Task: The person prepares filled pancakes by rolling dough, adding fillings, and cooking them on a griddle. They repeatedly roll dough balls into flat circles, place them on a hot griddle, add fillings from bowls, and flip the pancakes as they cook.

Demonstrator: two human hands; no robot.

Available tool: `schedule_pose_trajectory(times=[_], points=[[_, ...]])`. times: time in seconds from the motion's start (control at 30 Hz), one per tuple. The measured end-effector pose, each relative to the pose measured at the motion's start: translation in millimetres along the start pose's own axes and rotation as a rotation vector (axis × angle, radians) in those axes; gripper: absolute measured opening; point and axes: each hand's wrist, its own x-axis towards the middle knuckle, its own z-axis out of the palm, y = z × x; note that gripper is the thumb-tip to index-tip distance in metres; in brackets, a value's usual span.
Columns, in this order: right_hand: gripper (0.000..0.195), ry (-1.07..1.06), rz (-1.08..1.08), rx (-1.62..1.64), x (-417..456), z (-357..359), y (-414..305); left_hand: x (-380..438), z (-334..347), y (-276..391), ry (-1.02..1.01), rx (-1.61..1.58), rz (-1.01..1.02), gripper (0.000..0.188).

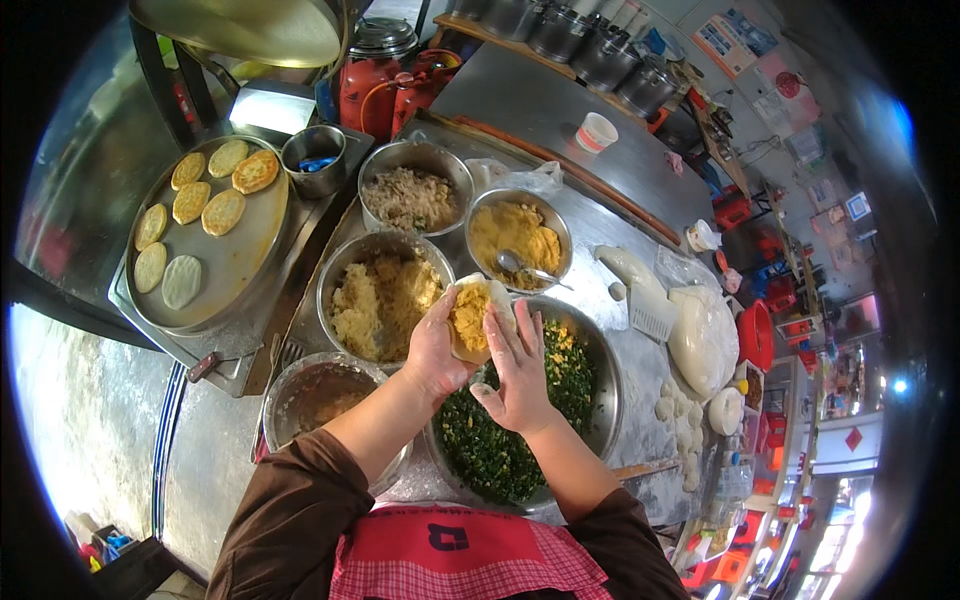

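My left hand (435, 345) cups a dough wrapper (501, 300) topped with a mound of crumbly yellow filling (471, 316). With its fingers raised, my right hand (517, 367) rests against the wrapper's right side. Behind them stand a steel bowl of pale yellow mash (349, 300), a steel bowl of deeper yellow filling (499, 229) with a metal spoon (517, 262) in it, and a bowl of greyish shredded filling (409, 199). Beneath my right hand lies a wide steel basin of chopped greens (487, 457), partly hidden by my forearm.
At left, a round griddle (247, 277) carries several flatbreads (223, 212). A nearly empty steel bowl (289, 412) is beside my left forearm. On the floured right side are small dough pieces (679, 412), a white scraper (651, 313) and a large plastic-covered dough mass (703, 341).
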Motion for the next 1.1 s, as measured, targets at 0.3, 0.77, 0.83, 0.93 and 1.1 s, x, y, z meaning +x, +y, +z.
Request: schedule_pose_trajectory(times=[0.3, 0.77, 0.83, 0.93, 1.1], points=[[0.076, -0.178, -0.059, -0.125, -21.5, -33.2, -42.7, -47.1, 2.9, -21.6, -0.114, 0.023, -0.056, 0.056], [0.055, 0.657, 0.596, 1.65, -138.9, -80.8, -23.9, -112.8, 33.2, -153.9, -0.227, 0.123, -0.212, 0.062], [0.044, 0.619, 0.552, 2.333, -164.0, -73.8, -15.2, -116.4, 43.5, -193.4, -0.119, 0.205, -0.163, 0.06], [0.035, 0.82, 0.906, 2.259, -189.7, -80.1, -34.2, -100.2, -5.2, -243.4, 0.025, 0.606, 0.185, 0.036], [0.031, 0.759, 0.831, 2.345, -236.1, -94.1, -37.6, -125.3, 1.1, -291.4, 0.02, 0.688, 0.31, 0.041]])
